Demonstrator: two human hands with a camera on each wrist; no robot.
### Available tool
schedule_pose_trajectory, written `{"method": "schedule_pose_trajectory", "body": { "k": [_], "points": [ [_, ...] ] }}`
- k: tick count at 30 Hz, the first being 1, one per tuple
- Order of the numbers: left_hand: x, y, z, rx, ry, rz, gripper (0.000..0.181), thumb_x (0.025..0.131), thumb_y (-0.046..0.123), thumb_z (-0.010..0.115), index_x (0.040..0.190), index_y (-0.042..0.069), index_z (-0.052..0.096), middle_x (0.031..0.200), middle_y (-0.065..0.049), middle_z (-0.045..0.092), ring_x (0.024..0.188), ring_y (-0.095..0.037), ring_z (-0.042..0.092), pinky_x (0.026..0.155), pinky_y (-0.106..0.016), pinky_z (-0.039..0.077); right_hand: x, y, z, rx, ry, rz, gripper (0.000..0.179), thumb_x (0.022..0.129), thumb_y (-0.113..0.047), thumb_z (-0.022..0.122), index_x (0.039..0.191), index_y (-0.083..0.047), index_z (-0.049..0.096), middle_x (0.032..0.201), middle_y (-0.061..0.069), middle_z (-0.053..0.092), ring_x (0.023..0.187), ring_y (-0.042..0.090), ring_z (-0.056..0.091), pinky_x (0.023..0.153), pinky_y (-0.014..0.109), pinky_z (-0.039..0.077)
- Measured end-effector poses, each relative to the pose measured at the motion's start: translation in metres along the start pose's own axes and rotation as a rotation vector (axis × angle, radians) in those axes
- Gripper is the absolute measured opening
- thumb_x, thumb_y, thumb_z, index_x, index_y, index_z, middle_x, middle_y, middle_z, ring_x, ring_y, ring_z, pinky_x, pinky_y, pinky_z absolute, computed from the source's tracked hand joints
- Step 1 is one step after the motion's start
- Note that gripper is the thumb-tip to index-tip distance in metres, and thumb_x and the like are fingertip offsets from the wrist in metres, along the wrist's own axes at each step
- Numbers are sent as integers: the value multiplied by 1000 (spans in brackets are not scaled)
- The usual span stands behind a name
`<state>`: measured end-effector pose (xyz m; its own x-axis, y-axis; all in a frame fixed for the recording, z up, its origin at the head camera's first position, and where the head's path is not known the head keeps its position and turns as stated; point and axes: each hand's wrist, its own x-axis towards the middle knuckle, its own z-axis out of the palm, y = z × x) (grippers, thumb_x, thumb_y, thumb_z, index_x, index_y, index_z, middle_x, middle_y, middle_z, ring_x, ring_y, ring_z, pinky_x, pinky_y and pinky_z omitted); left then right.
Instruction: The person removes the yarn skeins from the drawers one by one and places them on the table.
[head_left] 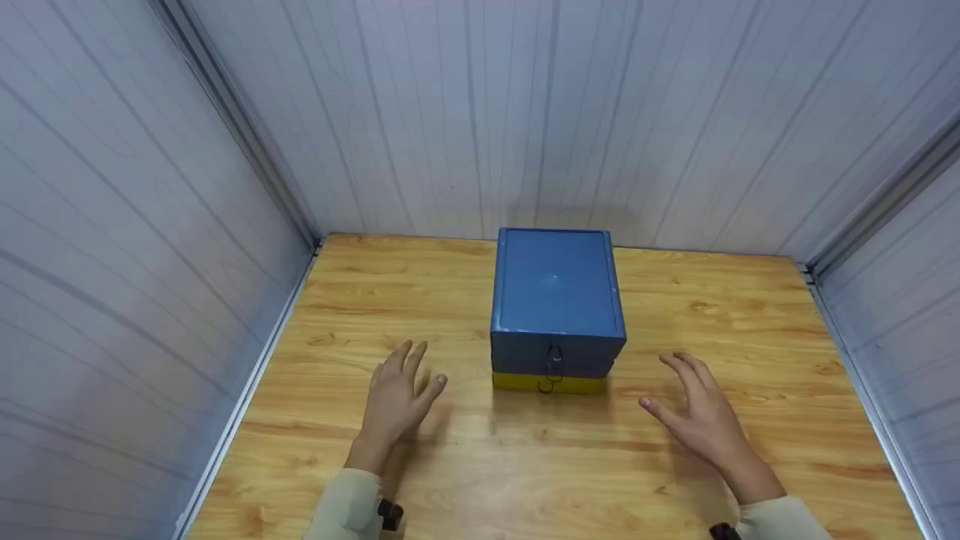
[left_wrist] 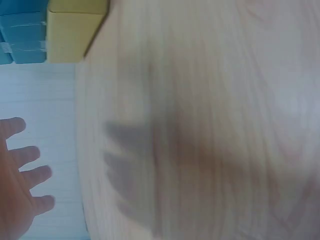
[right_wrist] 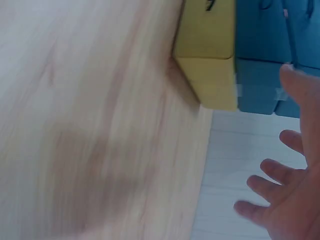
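Note:
A stack of boxes stands on the wooden tabletop, with blue boxes (head_left: 557, 281) above and a yellow box (head_left: 517, 381) at the bottom. Dark wire hooks (head_left: 553, 364) hang on its front face. Pieces of clear tape show on the sides in both wrist views. My left hand (head_left: 394, 397) is held over the table to the left of the stack, fingers spread, touching nothing. On the other side, my right hand (head_left: 701, 416) hovers with loosely bent fingers and holds nothing. Both hands are apart from the boxes, and their shadows fall on the wood.
The wood-grain tabletop (head_left: 420, 292) is enclosed by a pale panelled back wall (head_left: 465, 120) and side walls. Metal strips run along the table's left and right edges. The stack stands near the back wall. A dark strap piece (head_left: 390, 514) shows at the left sleeve.

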<state>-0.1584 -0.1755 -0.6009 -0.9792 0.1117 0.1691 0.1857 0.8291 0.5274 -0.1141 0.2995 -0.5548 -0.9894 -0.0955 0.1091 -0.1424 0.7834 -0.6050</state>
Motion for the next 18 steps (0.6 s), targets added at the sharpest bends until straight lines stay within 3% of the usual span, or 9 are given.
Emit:
{"method": "schedule_pose_trajectory", "body": {
  "k": [4,10,18],
  "points": [
    [1,7,-2,-70,0,-22,72,101,59,52,157,14,44,159,-18,42,146,-43,39,115,-69,32,1,-6,-1,70,33,-44,67,92,-33,78,148,-9,50,150,21,45,136,47,45,103,71,42],
    [3,14,-4,-199,-3,-59,69,102,58,50,156,15,44,159,-16,43,148,-42,37,114,-71,31,0,-19,-2,128,64,-81,57,90,-26,82,140,-13,58,134,8,59,120,28,61,95,58,54],
    [8,22,-5,-323,2,-70,60,105,49,51,156,17,45,158,-13,45,147,-41,39,116,-66,34,2,-38,-4,184,46,-98,47,89,-31,82,131,-18,65,125,-3,65,110,17,65,89,48,58]
  ]
}}
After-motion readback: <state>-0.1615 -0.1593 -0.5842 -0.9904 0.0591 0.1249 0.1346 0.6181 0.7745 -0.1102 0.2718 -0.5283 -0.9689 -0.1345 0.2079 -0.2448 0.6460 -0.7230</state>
